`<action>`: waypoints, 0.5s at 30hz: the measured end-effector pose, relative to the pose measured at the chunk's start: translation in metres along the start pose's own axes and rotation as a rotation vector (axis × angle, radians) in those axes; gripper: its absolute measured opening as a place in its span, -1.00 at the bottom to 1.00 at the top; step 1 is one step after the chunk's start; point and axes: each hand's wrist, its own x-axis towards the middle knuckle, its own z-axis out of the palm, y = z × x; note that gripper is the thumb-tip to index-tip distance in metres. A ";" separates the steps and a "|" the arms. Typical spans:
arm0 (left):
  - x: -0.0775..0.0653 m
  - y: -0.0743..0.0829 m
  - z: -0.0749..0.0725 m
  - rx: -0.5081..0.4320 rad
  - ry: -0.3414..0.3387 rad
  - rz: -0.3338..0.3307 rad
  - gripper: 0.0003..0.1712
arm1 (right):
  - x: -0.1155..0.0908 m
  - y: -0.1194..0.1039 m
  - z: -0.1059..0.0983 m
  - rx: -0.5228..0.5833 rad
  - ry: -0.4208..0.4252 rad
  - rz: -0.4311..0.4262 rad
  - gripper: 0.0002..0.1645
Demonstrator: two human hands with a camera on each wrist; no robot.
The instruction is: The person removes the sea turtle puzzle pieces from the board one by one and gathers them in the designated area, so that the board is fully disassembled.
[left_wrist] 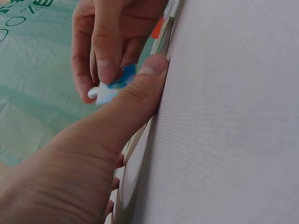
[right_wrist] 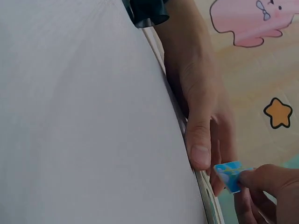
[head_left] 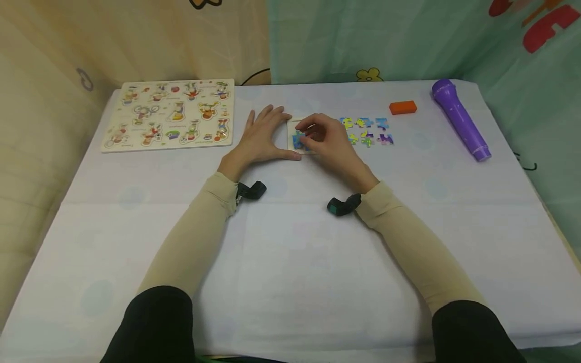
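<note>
My left hand (head_left: 265, 133) rests on the table with its fingers spread and straight, its thumb lying along the near edge of a small wooden puzzle board (head_left: 291, 137). Over that board, my right hand (head_left: 331, 143) pinches a blue jigsaw piece (right_wrist: 225, 175) between thumb and fingertips. In the left wrist view the same piece (left_wrist: 127, 74) shows tilted, a white knob sticking out, close by the left thumb (left_wrist: 145, 84). Much of the board lies hidden behind the right hand. Just right of it, several loose jigsaw pieces (head_left: 366, 135) in blue, yellow and purple lie in two rows.
A large wooden picture board (head_left: 170, 115) with figures lies at the back left. Toward the back right are an orange block (head_left: 402, 107) and a purple microphone-shaped toy (head_left: 462, 121). Patterned curtains (head_left: 354, 40) hang behind the white-covered table (head_left: 290, 262).
</note>
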 end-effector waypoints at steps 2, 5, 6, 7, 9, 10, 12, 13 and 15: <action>0.001 0.000 0.000 0.003 -0.001 -0.002 0.28 | -0.002 -0.005 -0.009 -0.003 0.027 0.028 -0.70; 0.002 0.000 -0.001 0.006 -0.003 -0.007 0.30 | -0.011 -0.011 -0.026 0.010 0.063 0.056 -0.71; 0.002 0.001 -0.001 0.006 -0.004 -0.010 0.30 | -0.015 -0.013 -0.032 0.007 0.071 0.060 -0.72; 0.002 0.001 -0.001 0.004 -0.006 -0.012 0.31 | -0.019 -0.014 -0.038 0.009 0.082 0.069 -0.72; 0.001 0.001 -0.002 0.000 -0.009 -0.016 0.31 | -0.030 -0.016 -0.049 0.009 0.112 0.088 -0.71; 0.001 0.001 -0.001 -0.002 -0.011 -0.017 0.31 | -0.036 -0.017 -0.054 0.003 0.130 0.104 -0.70; 0.001 0.000 -0.001 -0.003 -0.012 -0.014 0.31 | -0.048 -0.016 -0.062 -0.034 0.174 0.145 -0.70; 0.001 0.000 0.000 -0.005 -0.011 -0.012 0.31 | -0.054 -0.016 -0.065 -0.057 0.196 0.171 -0.69; 0.001 0.000 0.001 -0.009 -0.013 -0.007 0.31 | -0.065 -0.013 -0.069 -0.109 0.230 0.215 -0.70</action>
